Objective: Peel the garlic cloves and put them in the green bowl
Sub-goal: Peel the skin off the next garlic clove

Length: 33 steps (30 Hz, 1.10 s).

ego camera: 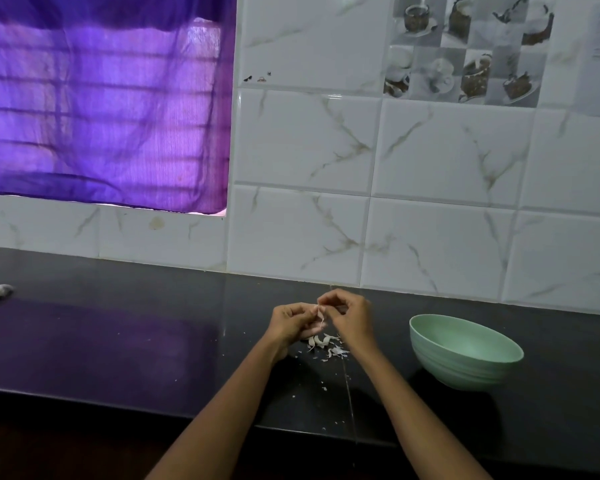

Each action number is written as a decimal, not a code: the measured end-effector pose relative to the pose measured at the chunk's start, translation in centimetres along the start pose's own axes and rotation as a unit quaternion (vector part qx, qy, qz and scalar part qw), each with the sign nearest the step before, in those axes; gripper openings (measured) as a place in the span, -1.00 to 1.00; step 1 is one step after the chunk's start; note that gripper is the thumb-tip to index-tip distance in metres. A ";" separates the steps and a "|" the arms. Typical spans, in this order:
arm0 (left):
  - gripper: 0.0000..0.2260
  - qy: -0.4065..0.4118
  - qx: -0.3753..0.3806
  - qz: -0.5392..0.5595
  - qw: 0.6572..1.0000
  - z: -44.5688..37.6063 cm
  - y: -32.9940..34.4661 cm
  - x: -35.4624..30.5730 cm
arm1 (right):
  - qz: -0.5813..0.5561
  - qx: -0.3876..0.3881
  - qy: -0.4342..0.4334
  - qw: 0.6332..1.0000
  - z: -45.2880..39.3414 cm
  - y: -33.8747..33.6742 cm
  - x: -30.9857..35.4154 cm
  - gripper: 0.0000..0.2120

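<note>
From the head camera, I see my left hand (289,322) curled round a garlic clove (316,310), while my right hand (347,315) pinches a strip of its skin (321,320) between thumb and fingertip. Loose peelings (327,344) lie on the dark counter (118,344) just below my hands. The green bowl (465,351) sits near, to the right; I can't see any cloves inside it. My worry is that the thin skin tears short, or the small clove slips from my grip onto the counter.
</note>
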<state>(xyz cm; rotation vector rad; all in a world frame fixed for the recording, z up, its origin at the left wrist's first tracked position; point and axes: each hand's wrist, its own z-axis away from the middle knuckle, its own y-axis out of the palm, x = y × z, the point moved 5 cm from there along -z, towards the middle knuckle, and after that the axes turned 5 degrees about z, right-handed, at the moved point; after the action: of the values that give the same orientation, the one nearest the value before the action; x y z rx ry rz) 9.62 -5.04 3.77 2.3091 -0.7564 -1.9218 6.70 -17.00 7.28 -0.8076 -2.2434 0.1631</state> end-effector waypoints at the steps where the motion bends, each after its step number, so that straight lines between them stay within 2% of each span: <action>1: -0.87 0.002 -0.002 -0.006 1.000 0.1 -0.1 -0.1 | -0.004 0.009 0.003 1.000 0.1 0.1 0.0 -0.88; 4: -0.86 0.013 -0.013 -0.021 1.000 0.2 -0.3 -0.2 | -0.010 0.027 0.014 0.999 0.0 0.2 0.0 -0.84; 9: -0.88 0.042 -0.012 -0.040 0.998 0.2 -0.2 -0.5 | -0.060 0.010 0.075 0.995 0.0 0.1 -0.7 -0.75; 15: -0.90 0.051 -0.010 -0.067 0.996 0.0 -0.1 -0.6 | -0.098 0.009 0.111 0.989 0.0 0.2 -1.5 -0.75; 22: -0.89 0.045 -0.017 -0.077 0.996 -0.6 -0.2 0.0 | -0.043 0.029 0.100 0.994 -0.1 1.1 -1.7 -0.70; 26: -0.87 0.004 -0.035 0.003 0.999 -1.0 -0.2 0.4 | -0.054 0.020 0.067 0.996 0.0 1.4 -1.1 -0.78; 30: -0.88 -0.096 0.008 0.077 0.992 -0.5 0.3 0.7 | -0.044 0.027 0.037 0.998 0.0 0.9 -0.8 -0.72; 33: -0.88 -0.126 0.002 0.089 0.988 -0.4 0.1 0.6 | -0.031 0.045 0.030 0.998 0.0 0.9 -0.7 -0.70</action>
<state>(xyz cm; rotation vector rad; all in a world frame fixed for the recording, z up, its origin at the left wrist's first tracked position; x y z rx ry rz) 9.99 -5.43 3.38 1.9442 -0.9532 -2.1516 7.53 -16.72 6.50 -0.6846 -2.1855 0.2058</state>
